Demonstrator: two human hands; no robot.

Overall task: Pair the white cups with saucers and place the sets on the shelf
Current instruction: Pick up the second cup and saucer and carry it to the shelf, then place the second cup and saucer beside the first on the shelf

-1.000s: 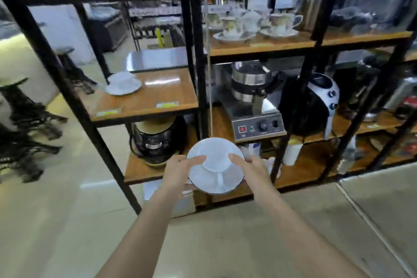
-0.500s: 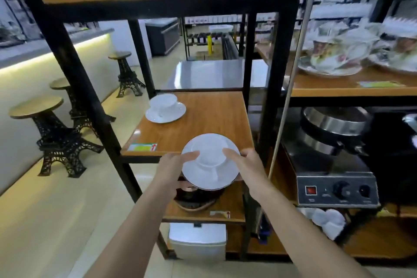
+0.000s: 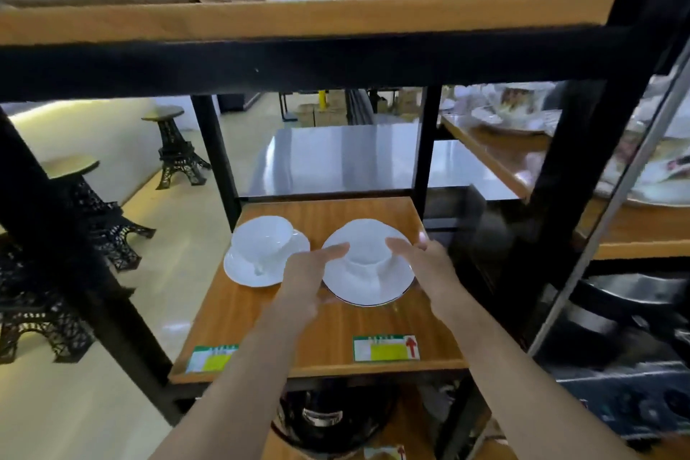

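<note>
A white cup sits on a white saucer, low over the wooden shelf board on its right half. My left hand grips the saucer's left rim and my right hand grips its right rim. I cannot tell whether the saucer touches the board. Just to the left, another white cup stands on its own saucer on the same board, close to my left fingers.
Black steel posts frame the shelf. An upper shelf with floral china hangs close overhead. Green price labels mark the front edge. A dark appliance sits below, a steel table behind, tower-shaped stools to the left.
I have come closer to the shelf. Both hands carried the cup and saucer forward from in front of the board's edge to over it, beside the first set.
</note>
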